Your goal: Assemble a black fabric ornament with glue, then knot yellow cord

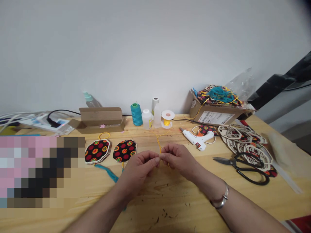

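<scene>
Both my hands meet over the middle of the wooden table, fingertips pinched together. Between them runs a thin yellow cord [159,142], which rises from the fingers toward the white spool of yellow cord [167,119] at the back. My left hand [143,165] is closed on the cord between thumb and forefinger. My right hand [178,158] pinches it too, with a short strand hanging below the fingers. Just left of my left hand lies a black patterned fabric piece [124,150] with a cord and teal tassel, partly hidden by that hand.
A stack of patterned pieces [97,151] lies at left. Black-handled scissors [243,168], a white glue gun [199,139] and wooden frame pieces [257,155] occupy the right. Behind stand a teal thread cone [136,115], small bottles [147,119] and a filled cardboard box [216,113].
</scene>
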The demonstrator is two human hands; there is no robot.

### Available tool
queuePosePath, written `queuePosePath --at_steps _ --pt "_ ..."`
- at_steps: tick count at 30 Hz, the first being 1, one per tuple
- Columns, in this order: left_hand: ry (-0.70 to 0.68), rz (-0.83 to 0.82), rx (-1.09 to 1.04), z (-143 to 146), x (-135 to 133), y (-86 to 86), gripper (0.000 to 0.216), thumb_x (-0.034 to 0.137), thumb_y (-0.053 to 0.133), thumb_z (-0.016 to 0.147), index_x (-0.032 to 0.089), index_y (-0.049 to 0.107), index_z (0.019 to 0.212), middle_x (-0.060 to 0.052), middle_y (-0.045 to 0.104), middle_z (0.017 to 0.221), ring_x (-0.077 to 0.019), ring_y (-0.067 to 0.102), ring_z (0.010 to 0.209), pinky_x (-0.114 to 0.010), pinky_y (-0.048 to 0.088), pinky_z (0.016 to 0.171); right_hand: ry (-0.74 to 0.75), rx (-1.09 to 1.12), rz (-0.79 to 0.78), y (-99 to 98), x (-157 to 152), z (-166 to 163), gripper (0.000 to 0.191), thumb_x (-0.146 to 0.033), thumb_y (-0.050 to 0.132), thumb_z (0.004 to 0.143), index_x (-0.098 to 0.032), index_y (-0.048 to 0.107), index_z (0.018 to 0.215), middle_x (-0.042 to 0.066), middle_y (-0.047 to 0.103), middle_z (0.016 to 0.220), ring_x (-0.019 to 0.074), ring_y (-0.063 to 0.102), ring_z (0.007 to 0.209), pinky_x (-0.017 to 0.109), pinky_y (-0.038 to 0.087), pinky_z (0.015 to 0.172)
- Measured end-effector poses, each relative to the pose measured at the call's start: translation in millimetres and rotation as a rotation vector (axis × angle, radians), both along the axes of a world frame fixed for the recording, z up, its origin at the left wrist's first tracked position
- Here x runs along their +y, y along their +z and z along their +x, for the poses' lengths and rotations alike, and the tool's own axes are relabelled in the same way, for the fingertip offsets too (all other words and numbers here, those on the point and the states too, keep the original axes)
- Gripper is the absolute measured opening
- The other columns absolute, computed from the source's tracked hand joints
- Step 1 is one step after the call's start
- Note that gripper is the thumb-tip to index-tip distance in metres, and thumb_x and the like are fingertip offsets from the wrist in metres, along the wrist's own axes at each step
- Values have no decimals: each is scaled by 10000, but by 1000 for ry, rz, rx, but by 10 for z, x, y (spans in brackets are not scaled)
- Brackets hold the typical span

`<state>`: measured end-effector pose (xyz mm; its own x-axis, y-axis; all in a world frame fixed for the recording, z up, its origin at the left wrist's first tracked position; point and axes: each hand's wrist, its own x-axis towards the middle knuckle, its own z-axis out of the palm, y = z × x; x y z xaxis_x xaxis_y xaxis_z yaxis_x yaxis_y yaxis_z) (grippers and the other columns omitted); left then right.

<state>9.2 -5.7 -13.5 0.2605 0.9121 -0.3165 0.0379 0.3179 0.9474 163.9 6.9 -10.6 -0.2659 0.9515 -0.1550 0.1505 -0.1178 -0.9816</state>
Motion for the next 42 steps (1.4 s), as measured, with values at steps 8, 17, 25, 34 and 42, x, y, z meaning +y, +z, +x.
queuePosePath --at_steps 8,17,25,34,42 --pt "22 -44 -74 -1 9 -19 141 289 656 694 152 631 671 62 476 509 -30 324 419 -159 210 401 14 57 -76 16 -1 -2 94 -235 576 673 -161 530 638 -68 465 495 47 356 405 189 284 412" --pt "100 -13 -49 10 17 42 157 295 654 681 145 630 643 45 542 531 -29 331 392 -167 224 389 36 -154 150 14 10 36 127 -199 526 755 -168 631 822 -24 596 655 92 497 592 215 363 565" --pt "173 -2 -32 -3 55 21 198 332 652 682 138 647 645 38 559 531 -25 269 372 -188 157 377 -22 -619 505 79 -112 75 192 -277 472 845 -181 569 711 2 594 659 117 494 598 243 311 550" --pt "259 -193 -254 56 4 -24 172 303 688 654 141 639 683 37 584 521 -27 357 379 -166 202 385 183 -964 1195 -75 -315 -71 170 -113 399 851 -138 560 805 48 568 666 169 476 595 305 259 520" --pt "277 -202 -383 32 22 -55 149 252 701 651 144 619 710 64 511 497 -8 305 368 -146 178 376 198 -799 1150 4 -287 -36 151 -173 429 840 -145 577 826 49 561 686 164 476 636 310 333 555"
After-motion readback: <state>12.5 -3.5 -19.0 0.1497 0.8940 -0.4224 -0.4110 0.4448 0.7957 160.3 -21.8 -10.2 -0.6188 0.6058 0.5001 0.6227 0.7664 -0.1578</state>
